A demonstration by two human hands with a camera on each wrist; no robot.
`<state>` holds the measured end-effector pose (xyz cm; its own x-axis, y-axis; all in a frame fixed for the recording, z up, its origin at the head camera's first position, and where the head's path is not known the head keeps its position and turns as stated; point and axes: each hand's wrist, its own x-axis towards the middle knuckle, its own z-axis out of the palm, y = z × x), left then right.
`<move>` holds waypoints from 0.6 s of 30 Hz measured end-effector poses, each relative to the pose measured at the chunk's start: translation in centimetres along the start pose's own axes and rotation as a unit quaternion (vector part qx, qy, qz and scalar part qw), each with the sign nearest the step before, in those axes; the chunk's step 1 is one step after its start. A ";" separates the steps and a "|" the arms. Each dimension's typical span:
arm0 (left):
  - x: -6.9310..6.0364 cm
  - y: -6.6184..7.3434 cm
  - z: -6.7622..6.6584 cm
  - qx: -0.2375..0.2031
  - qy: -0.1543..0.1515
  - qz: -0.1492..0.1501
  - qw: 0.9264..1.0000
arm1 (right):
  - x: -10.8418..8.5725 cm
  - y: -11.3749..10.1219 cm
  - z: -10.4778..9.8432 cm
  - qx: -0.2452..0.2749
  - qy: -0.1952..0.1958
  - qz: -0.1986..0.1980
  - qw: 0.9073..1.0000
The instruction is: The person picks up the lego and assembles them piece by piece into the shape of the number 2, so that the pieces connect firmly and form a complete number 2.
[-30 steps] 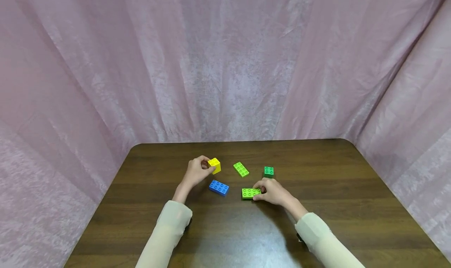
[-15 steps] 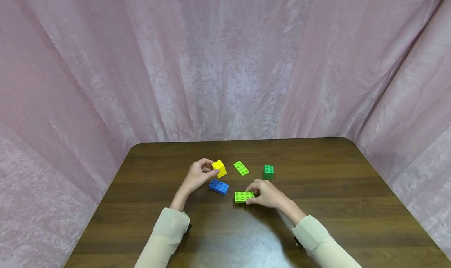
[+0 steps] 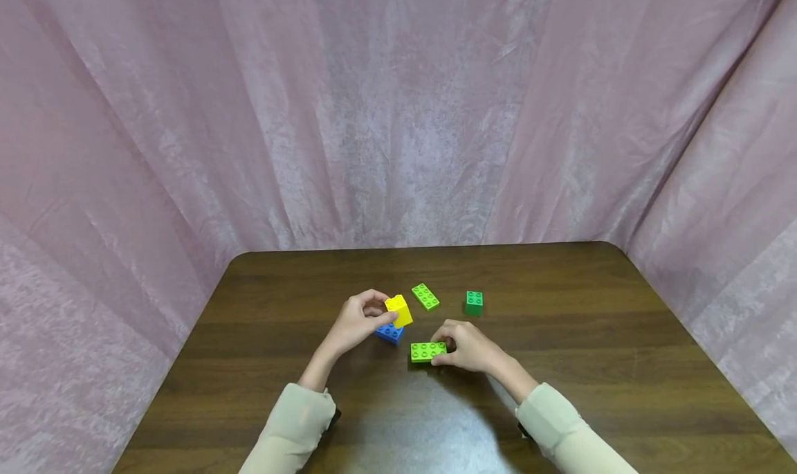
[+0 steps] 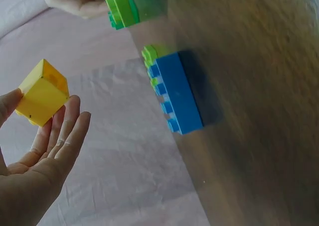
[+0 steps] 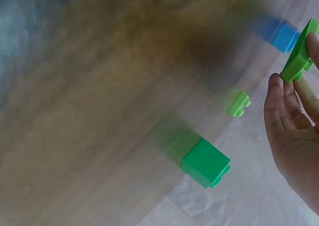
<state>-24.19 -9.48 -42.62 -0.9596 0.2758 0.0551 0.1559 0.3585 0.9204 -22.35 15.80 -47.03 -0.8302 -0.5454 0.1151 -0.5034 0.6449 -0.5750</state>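
Observation:
My left hand [image 3: 355, 323] pinches a yellow toy building brick [image 3: 399, 311] between thumb and fingers, tilted and raised off the table; its hollow underside shows partly in the left wrist view. Below and behind it, partly covered in the head view, lies a blue brick [image 3: 389, 333], seen whole in the left wrist view [image 4: 179, 94]. With thumb and fingers my right hand [image 3: 470, 347] grips one end of a flat lime-green brick [image 3: 423, 351], studs up. In the right wrist view that lime-green brick [image 5: 300, 54] is held above the tabletop.
A second flat lime-green brick [image 3: 426, 296] lies farther back on the brown wooden table [image 3: 591, 335]. To its right stands a dark green square brick [image 3: 474, 303]. A pink curtain [image 3: 411, 114] hangs behind the table's far edge.
The left hand has carried the yellow brick right and nearer, over the blue brick. My right hand has moved the lime-green brick left and slightly nearer. The other bricks stay put.

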 end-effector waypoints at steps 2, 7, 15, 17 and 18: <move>-0.2 0.0 0.1 -0.011 -0.008 0.001 1.000 | 0.1 -0.1 -0.1 -0.002 0.001 -0.004 1.000; -0.8 0.0 0.3 -0.030 -0.028 0.009 0.999 | 0.3 -0.5 -0.4 -0.005 0.004 -0.019 1.000; -1.6 -0.7 0.5 -0.028 -0.043 -0.002 0.999 | -0.1 -0.2 -0.5 0.000 0.002 -0.011 1.000; -1.6 -1.0 0.6 -0.019 -0.044 -0.006 0.999 | -0.2 0.0 -0.5 -0.001 0.001 -0.010 1.000; -1.6 -1.1 0.7 -0.014 -0.044 -0.008 0.999 | -0.2 0.1 -0.6 -0.002 0.000 -0.008 1.000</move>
<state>-22.65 -9.69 -44.02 -0.9375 0.3480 0.0082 0.1338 0.3384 0.9314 -22.40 16.28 -46.67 -0.8219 -0.5559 0.1243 -0.5179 0.6383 -0.5695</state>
